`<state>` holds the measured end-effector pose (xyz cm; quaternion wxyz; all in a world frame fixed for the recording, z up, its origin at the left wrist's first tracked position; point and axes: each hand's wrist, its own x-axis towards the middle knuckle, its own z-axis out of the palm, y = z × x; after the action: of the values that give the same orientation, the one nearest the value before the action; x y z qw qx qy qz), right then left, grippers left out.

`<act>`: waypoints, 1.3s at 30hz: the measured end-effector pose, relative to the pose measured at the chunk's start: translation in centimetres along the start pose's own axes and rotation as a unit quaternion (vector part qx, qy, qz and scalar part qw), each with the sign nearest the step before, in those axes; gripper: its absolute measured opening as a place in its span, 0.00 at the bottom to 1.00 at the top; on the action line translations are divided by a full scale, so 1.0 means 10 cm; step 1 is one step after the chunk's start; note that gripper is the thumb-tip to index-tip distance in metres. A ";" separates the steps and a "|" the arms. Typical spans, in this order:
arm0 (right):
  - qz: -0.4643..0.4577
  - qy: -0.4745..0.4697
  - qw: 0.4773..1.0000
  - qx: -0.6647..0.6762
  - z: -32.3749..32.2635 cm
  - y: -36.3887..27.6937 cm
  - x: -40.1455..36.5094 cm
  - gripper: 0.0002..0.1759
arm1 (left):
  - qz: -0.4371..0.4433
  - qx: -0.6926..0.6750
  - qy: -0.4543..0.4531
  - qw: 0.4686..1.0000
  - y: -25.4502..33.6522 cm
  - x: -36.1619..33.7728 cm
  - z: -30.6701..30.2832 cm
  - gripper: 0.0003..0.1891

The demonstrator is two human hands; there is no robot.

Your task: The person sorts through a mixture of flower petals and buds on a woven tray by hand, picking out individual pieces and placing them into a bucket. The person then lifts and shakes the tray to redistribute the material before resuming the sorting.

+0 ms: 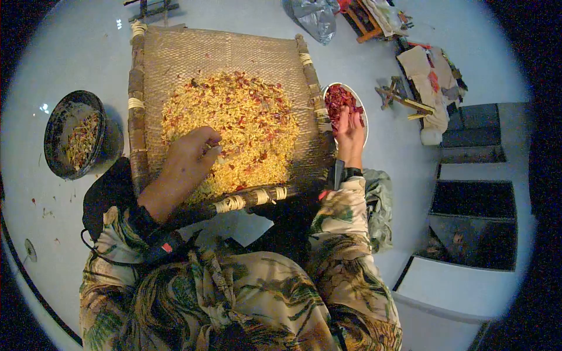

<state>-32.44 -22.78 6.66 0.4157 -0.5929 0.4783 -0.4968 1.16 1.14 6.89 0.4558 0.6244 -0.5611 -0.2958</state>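
Note:
A woven tray point(222, 47) with a pole frame lies across my lap, holding a heap of small yellow pieces point(252, 134) mixed with dark red bits. Over the left part of the heap is my left hand point(190, 158), its thumb and fingers pinched together; what they hold is too small to name. My right hand point(351, 137) is above a white bowl point(366, 131) of dark red pieces point(339, 99), just right of the tray. Its fingers stretch outward, and I see nothing held in them.
A black bucket point(111, 134) with plant scraps stands on the floor at left. Loose scraps lie near it. At the top right are a grey plastic bag point(316, 20), an orange-red wooden stool point(363, 26) and a cloth-covered seat point(424, 82). Dark open bins point(474, 199) stand at far right.

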 end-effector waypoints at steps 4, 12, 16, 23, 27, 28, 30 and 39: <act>0.204 0.077 0.910 0.352 -0.07 0.15 -0.06 0.16 | 0.023 -0.026 0.006 0.999 -0.01 0.00 0.00 0.08; 0.015 -0.248 0.894 -0.372 0.56 0.50 -0.26 0.26 | -0.009 -0.003 -0.027 1.000 0.14 0.00 -0.09 0.08; -0.052 -0.244 0.802 -0.543 0.85 0.65 -0.53 0.31 | 0.001 -0.002 -0.013 1.000 0.05 -0.03 -0.03 0.08; 0.010 -0.317 0.788 -0.527 1.89 0.07 -0.88 0.42 | -0.011 0.026 -0.046 0.999 0.08 -0.02 -0.02 0.09; -0.053 -0.382 0.823 -0.416 2.27 0.00 -0.96 0.42 | -0.012 0.022 -0.026 0.999 0.09 -0.04 0.03 0.09; -0.126 -0.383 0.832 -0.381 2.35 0.09 -0.98 0.42 | -0.018 0.019 -0.034 0.999 0.06 -0.04 0.05 0.08; -0.228 -0.407 0.827 -0.313 2.52 0.26 -1.07 0.42 | -0.031 0.015 -0.050 0.998 -0.01 -0.03 0.07 0.08; -0.247 -0.559 0.708 -0.355 2.19 -0.45 -1.21 0.32 | 0.062 0.015 -0.014 0.998 0.05 -0.07 -0.02 0.07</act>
<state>-10.71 -9.64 5.13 0.2284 -0.9629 0.1357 0.0465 1.00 1.93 7.36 0.4562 0.5908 -0.6093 -0.2676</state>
